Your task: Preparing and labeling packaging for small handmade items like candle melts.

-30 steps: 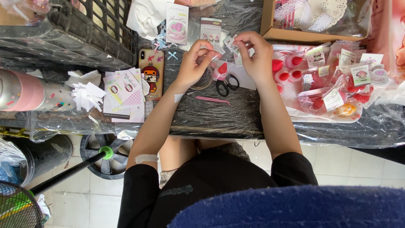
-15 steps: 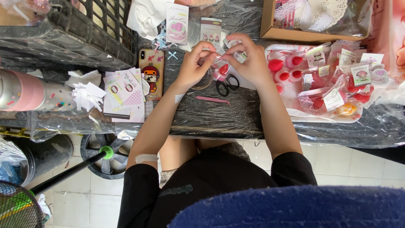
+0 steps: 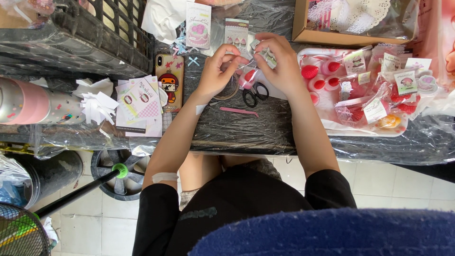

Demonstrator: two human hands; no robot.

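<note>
Both hands — left hand (image 3: 215,71), right hand (image 3: 279,66) — pinch a small clear packet (image 3: 247,77) between them.

Bright even daylight, glare on plastic sheeting (image 3: 246,128), sharp focus

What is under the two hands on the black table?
Under the left hand and right hand lie black-handled scissors and a small pink and white packet. The scissor blades and the rest of the packet are covered by fingers.
</note>
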